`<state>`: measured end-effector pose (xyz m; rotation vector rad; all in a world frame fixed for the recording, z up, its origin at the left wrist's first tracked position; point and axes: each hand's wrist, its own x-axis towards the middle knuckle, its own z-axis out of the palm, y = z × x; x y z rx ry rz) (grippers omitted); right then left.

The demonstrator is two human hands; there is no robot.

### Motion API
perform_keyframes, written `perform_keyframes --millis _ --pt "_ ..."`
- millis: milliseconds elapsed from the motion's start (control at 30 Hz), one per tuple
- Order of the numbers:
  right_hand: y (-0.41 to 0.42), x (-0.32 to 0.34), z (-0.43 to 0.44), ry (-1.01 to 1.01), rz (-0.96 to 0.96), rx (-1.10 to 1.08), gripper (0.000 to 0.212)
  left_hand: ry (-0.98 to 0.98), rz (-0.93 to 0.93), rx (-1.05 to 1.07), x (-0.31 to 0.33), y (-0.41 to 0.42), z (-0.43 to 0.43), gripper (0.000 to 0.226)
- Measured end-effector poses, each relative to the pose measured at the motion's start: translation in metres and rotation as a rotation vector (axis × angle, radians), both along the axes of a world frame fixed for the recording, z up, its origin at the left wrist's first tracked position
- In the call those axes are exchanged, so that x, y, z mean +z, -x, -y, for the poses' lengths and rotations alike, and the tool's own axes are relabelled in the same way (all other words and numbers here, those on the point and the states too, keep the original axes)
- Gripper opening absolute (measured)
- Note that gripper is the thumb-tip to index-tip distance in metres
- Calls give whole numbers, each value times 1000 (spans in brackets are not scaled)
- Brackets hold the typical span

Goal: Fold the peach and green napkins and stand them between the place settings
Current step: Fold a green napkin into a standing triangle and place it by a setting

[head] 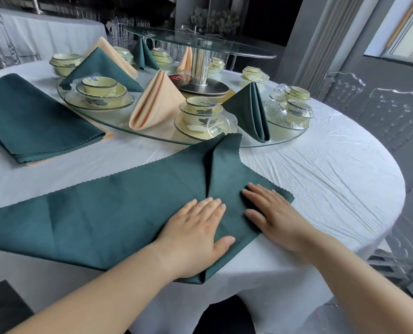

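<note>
Currently a round white table (321, 179) is carrying a green napkin (109, 213), lying flat at its near edge, right end folded inward. Left hand (196, 227) and right hand (270, 213), fingers straight, gripping nothing, are pressing that crease; the left end is likely awaiting folding.

Soft daylight from a window (404, 32) at upper right brightens the white tabletop (321, 169), while the far room falls dark. Glare streaks the glass turntable (118, 126); wide-angle distortion bends the frame's edges, where clear chairs (393, 112) look soft.
</note>
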<state>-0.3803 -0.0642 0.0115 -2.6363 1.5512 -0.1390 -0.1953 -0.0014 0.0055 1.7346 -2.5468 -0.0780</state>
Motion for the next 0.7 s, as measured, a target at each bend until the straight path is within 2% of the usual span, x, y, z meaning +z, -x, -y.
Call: perform_keyframes --millis 67,100,200,300,367,433,500,567,633,700 --pt "17 2 21 -23 4 -92 58 -12 -2 15 0 0 -1 71" --pt "25 4 29 -31 25 -149 48 -17 -19 12 1 0 0 67" --pt "34 6 40 -1 74 -262 42 0 -50 -8 -3 0 1 69" --pt "24 8 29 238 141 -265 42 30 -177 32 -1 -1 -1 67" --pt "8 12 11 351 315 -190 33 256 -379 13 1 -4 -2 64" --pt "-14 16 -12 278 452 -95 24 420 -521 -28 4 -11 -5 46" --pt "-31 15 -30 151 456 -19 21 448 -587 -82 4 -25 -13 42" --pt "-39 12 -37 84 413 27 20 422 -522 -142 5 -44 -29 48" --pt "-41 13 -37 71 388 40 18 376 -331 -149 -3 -72 -44 48" --pt "-44 14 -36 78 376 24 15 299 -156 -66 -15 -107 -57 54"
